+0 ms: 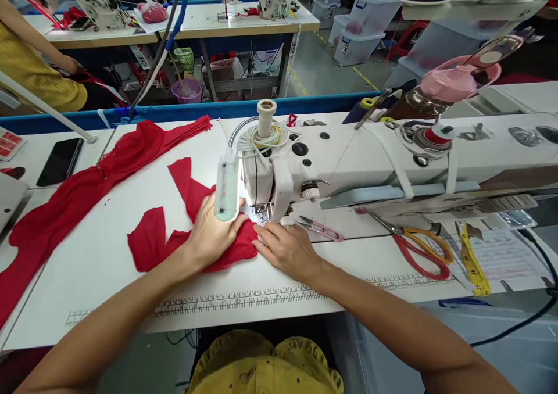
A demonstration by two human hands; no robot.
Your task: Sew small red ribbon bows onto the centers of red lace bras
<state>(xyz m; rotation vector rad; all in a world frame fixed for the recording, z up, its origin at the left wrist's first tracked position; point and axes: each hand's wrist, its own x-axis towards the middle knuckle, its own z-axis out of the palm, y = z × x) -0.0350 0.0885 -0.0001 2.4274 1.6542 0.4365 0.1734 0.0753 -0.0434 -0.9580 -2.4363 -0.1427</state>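
Observation:
My left hand (213, 231) lies on a piece of red fabric (238, 249), fingers stretched forward beside the presser foot and partly hidden by the clear guard. At the fabric's right edge, my right hand (288, 251) has its thumb and fingertips closed on the cloth, just in front of the needle area. The white sewing machine (283, 179) stands directly above both hands. Left of my left hand, loose flaps of the red fabric spread over the table. Close to my right fingers lie thread snips (320, 228) with a pink handle.
A long red garment strip (104, 173) runs along the left side, near a black phone (60, 160). Scissors (422, 249), a yellow tape measure (473, 263) and a paper sheet (508, 254) lie right. A printed ruler (244, 298) marks the front edge. Another person's arm (39, 33) shows far left.

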